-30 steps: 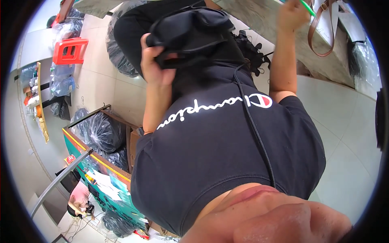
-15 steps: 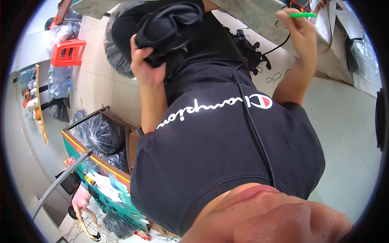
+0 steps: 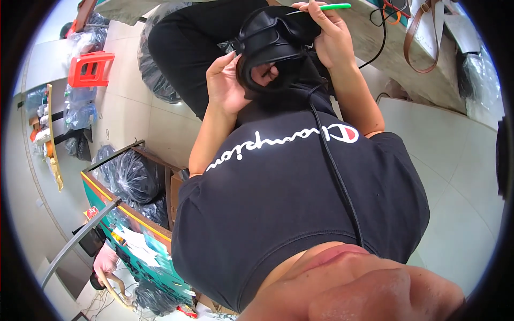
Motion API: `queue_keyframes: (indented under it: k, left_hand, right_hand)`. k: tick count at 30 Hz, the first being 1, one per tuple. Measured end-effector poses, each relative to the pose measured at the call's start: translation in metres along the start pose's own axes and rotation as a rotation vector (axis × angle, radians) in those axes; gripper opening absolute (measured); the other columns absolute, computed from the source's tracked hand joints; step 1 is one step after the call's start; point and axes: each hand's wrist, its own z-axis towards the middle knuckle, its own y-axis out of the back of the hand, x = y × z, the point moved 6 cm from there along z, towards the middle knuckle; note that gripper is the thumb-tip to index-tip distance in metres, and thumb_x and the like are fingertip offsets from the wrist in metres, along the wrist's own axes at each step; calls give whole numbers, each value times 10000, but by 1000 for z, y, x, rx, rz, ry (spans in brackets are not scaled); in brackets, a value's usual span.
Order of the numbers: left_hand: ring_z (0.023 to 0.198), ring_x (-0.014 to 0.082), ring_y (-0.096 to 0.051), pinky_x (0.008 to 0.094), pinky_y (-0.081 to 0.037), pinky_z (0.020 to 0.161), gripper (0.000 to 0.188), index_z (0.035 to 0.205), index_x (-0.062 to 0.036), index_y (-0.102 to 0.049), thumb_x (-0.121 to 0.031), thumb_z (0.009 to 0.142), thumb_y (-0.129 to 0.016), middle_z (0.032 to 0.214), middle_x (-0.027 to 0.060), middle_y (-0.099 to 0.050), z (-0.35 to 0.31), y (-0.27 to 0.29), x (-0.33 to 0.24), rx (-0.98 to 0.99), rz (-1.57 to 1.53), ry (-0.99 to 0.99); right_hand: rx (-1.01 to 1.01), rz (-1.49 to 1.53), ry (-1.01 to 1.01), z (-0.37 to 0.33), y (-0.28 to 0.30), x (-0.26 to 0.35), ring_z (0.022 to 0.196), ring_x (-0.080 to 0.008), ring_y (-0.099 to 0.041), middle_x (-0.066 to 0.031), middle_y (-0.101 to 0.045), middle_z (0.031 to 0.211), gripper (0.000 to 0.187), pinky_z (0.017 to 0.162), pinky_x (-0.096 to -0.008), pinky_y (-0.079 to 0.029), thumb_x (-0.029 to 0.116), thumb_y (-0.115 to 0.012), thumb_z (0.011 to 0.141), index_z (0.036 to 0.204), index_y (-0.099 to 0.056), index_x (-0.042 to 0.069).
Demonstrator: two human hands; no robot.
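Cradling the black moulded piece [image 3: 261, 38] above our lap [image 3: 184, 45], we are hooking our left grip [image 3: 227, 83] around its near left edge, seemingly to steady it; our right grip [image 3: 334, 45] is pinching a green-handled tool [image 3: 337, 7] by the piece's far right side, tip contact being unclear.

Right hand [image 3: 334, 43] — now at goggle-like piece [image 3: 260, 41], green tool [image 3: 336, 7] too

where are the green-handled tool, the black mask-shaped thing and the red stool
Green-handled tool [image 3: 336, 6]: head view, on its green handle.
Black mask-shaped thing [image 3: 262, 38]: head view, on its body above the opening.
Red stool [image 3: 87, 83]: head view, on the solid band below its opening.
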Motion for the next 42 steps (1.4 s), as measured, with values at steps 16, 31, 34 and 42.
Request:
queue_keyframes:
  k: [16, 31, 34, 42]
  left_hand:
    - [972, 89, -582, 228, -450, 880, 267, 1124, -27, -598, -16, 871, -683, 1058, 26, -648, -14, -29, -10, -97, 940, -730]
    - [914, 75, -587, 213, -462, 826, 308, 1174, -22, -605, -38, 875, -679, 1002, 24, -656, -10, -29, -15, -184, 1091, -689]
    - [923, 80, -587, 229, -462, 845, 381, 1215, -22, -604, -18, 845, -698, 1053, 22, -652, -8, -27, -10, -138, 986, -549]
    - [1061, 170, -594, 348, -461, 992, 526, 1342, -54, -518, 7, 841, -667, 1129, 27, -611, -13, -5, -24, -70, 437, -533]
  right_hand:
    - [193, -1016, 40, -27, -76, 23, 884, -182, -614, -126, -632, 958, 106, 785, -271, -480, 73, -634, 907, 918, -633, -32]
    - [431, -1499, 457, -19, -83, 28, 806, -251, -681, -118, -705, 974, 149, 684, -296, -533, -54, -654, 769, 905, -643, 5]
    - [290, -1122, 785, -1, -57, 33, 853, -204, -672, -142, -677, 980, 65, 729, -291, -544, -3, -565, 906, 897, -624, -27]
    - [-341, -1354, 492, 36, 33, 124, 821, -184, -679, -120, -674, 893, 133, 718, -290, -557, 78, -552, 962, 916, -595, -40]
